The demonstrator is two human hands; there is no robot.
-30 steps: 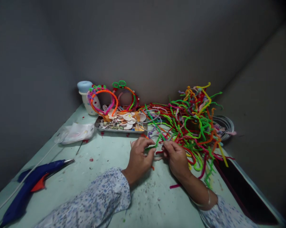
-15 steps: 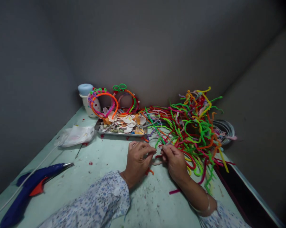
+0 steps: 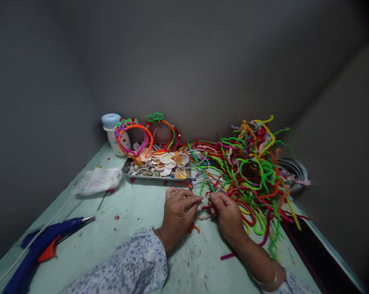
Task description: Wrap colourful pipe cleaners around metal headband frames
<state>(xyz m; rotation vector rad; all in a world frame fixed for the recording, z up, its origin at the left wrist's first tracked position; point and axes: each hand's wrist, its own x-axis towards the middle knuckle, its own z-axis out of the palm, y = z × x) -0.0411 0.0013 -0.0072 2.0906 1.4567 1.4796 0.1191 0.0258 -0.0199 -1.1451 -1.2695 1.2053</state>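
Note:
A thin silvery wire (image 3: 208, 165) curves in loops above the table, in front of my two hands. My left hand (image 3: 178, 216) is closed in a pinch, thumb against forefinger, at what looks like the wire's end. Just to its right, my right hand (image 3: 229, 216) pinches the same wire between thumb and curled forefinger. Only a small gap separates the two sets of fingertips. Beyond and to the right lies a tangled heap of coloured pipe cleaners (image 3: 260, 175), partly behind my right hand.
Shells and small stones fill a metal tray (image 3: 156, 178). Headbands wrapped in pipe cleaner (image 3: 135, 127) stand at its back, beside a blue-lidded jar (image 3: 111, 121). A plastic bag (image 3: 98, 181) and a blue glue gun (image 3: 55, 230) lie left. A wire coil (image 3: 301, 175) sits far right.
The whole scene sits slightly lower in view, as the camera has tilted a little. Both hands keep their pinch on the wire, with barely any change of place.

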